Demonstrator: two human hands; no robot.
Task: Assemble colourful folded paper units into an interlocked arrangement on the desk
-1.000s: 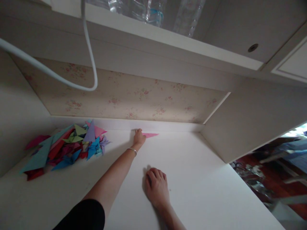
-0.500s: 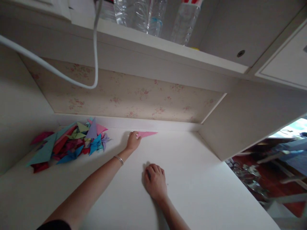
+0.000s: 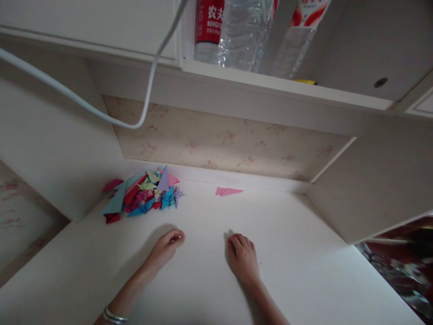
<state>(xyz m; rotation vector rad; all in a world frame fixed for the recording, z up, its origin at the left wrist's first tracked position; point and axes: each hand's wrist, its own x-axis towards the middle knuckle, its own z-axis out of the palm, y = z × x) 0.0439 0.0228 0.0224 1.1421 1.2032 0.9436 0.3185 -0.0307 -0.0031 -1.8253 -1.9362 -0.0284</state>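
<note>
A folded piece of pink paper [image 3: 229, 192], long and pointed to the right, lies flat near the back of the white tabletop. My left hand [image 3: 169, 241] hovers in front of it to the left, thumb and fingertips together, with nothing seen in them. Resting on the tabletop, palm down, is my right hand [image 3: 242, 257]; its fingers are curled in and no object shows in them. Left of the pink paper, a heap of folded colored paper pieces [image 3: 140, 194] sits in the back corner, some in blue, red, green and purple.
Above the tabletop [image 3: 203, 289] runs a shelf [image 3: 287, 88] holding several plastic bottles [image 3: 241, 40]. A white cable [image 3: 150, 85] hangs across the upper left. Side panels [image 3: 379, 180] bound the tabletop left and right, with floral wallpaper [image 3: 223, 144] behind.
My left hand has let go of the pink paper and drawn back toward me. My right hand stays on the tabletop. The camera view has turned left.
</note>
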